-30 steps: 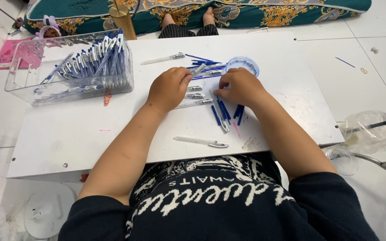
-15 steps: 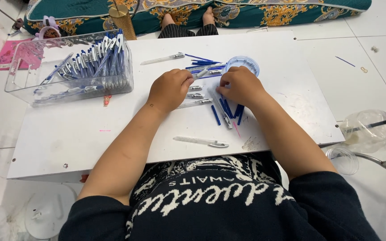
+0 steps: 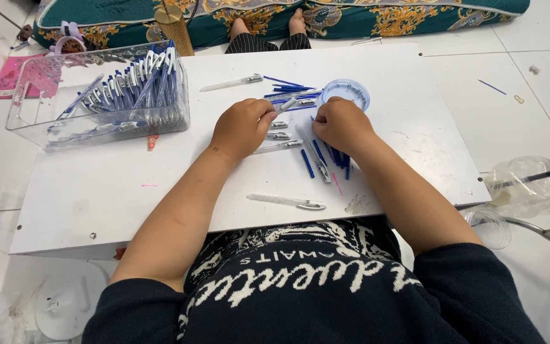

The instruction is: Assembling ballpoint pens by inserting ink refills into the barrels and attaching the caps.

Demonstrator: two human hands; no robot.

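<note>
On the white desk, near its middle, the left hand is curled into a loose fist, pinching the end of a clear pen barrel that slants up toward the far edge. Just beside it the right hand rests knuckles up with fingers closed over small parts; what it grips I cannot tell. Between and below the two hands lie short clear pen pieces and a fan of blue refills, some partly under the right hand. Beyond the hands sits a small round clear lid, with more blue refills and a clear pen beside it. Nearer the person lies one assembled clear pen, well apart. At the desk's far left stands a clear plastic box filled with blue-capped pens
</note>
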